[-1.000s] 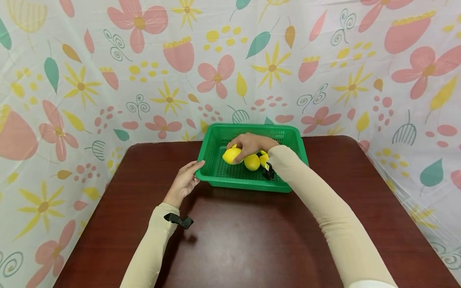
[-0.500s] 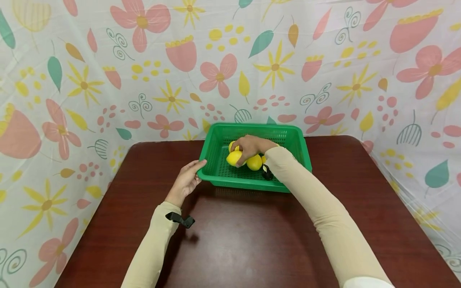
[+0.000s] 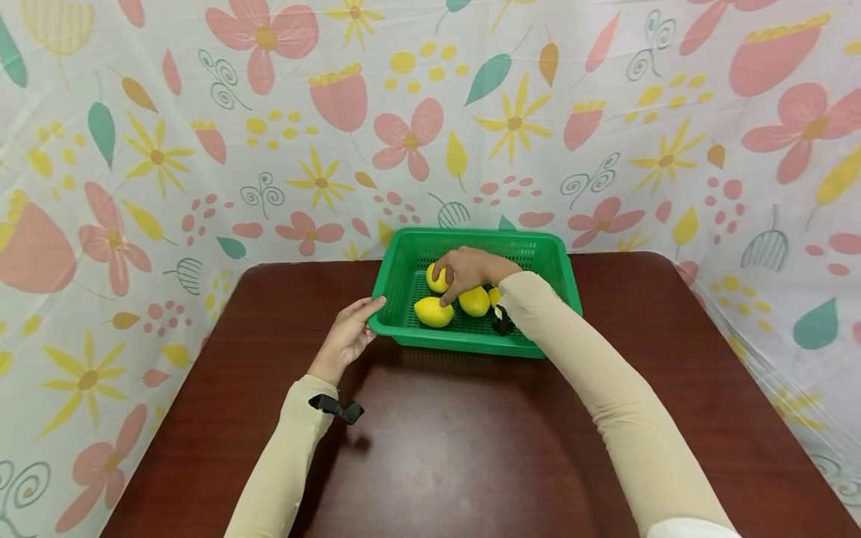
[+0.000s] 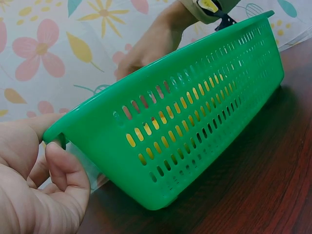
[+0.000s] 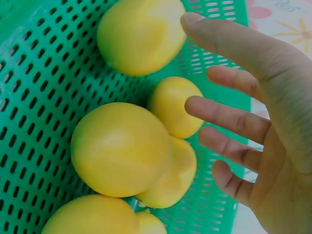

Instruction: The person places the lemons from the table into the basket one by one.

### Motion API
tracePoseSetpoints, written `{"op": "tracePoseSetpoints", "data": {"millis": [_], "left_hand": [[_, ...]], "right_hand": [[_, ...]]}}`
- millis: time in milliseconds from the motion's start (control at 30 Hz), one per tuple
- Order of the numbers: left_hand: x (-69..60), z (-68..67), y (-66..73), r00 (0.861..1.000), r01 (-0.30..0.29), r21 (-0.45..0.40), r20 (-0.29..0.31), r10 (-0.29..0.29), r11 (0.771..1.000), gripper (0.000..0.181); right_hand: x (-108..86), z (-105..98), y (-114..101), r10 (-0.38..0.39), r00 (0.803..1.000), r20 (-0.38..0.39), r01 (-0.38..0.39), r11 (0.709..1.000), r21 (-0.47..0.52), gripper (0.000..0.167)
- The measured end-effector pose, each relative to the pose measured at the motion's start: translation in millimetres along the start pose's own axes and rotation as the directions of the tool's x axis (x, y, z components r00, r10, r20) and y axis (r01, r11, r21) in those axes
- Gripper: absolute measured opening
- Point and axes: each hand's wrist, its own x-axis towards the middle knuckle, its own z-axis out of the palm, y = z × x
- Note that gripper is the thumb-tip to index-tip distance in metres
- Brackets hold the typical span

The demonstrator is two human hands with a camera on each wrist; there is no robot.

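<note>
In the head view a green plastic basket (image 3: 464, 344) stands on the table with several yellow lemons inside. My left hand (image 3: 347, 335) grips the basket's left front corner; in the left wrist view its thumb and fingers (image 4: 63, 165) pinch the rim. My right hand (image 3: 474, 267) is over the lemons, its fingers apart and holding nothing. Its thumb is at the edge of the front-left lemon (image 3: 433, 312), perhaps touching it. Another lemon (image 3: 474, 301) lies to the right, and one more (image 3: 437, 278) sits behind, partly covered by the fingers. My right forearm hides part of the basket.
The dark red-brown table (image 3: 430, 441) extends in front of and beside the basket. Right behind the basket hangs a white flowered cloth (image 3: 403, 112). A black bracket (image 3: 336, 409) is strapped to my left wrist, and another (image 3: 502, 321) to my right.
My right hand has set the lemon it held down at the basket's front left and let it go. Its fingers have spread. My left hand keeps its grip on the rim.
</note>
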Motion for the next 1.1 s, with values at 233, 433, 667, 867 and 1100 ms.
{"op": "tracePoseSetpoints", "data": {"millis": [233, 433, 667, 867, 1100], "left_hand": [[-2.7, 1.8, 1.8, 1.0, 0.015, 0.021, -0.01, -0.015, 1.0, 0.045], [-2.9, 1.5, 3.0, 1.0, 0.014, 0.025, -0.016, -0.014, 1.0, 0.042], [-0.6, 2.0, 2.7, 1.0, -0.01, 0.055, -0.003, 0.01, 0.998, 0.026], [-3.3, 3.7, 2.3, 1.0, -0.024, 0.078, -0.003, 0.024, 0.997, 0.024], [-6.5, 2.9, 2.9, 0.998, -0.067, 0.111, -0.003, 0.068, 0.992, 0.029]], "right_hand": [[-22.7, -10.3, -9.7, -0.055, 0.997, -0.047, 0.056, 0.998, 0.005, 0.057], [-50.7, -10.3, -21.8, -0.068, 0.987, -0.146, 0.064, 0.998, -0.03, 0.049], [-91.9, 4.9, -30.9, -0.011, 0.939, -0.344, 0.022, 0.999, 0.028, 0.039], [-130.1, 23.6, -32.6, 0.053, 0.869, -0.493, -0.021, 0.997, 0.07, 0.034], [-174.2, 41.2, -30.4, 0.12, 0.789, -0.603, -0.042, 0.989, 0.141, 0.029]]}}
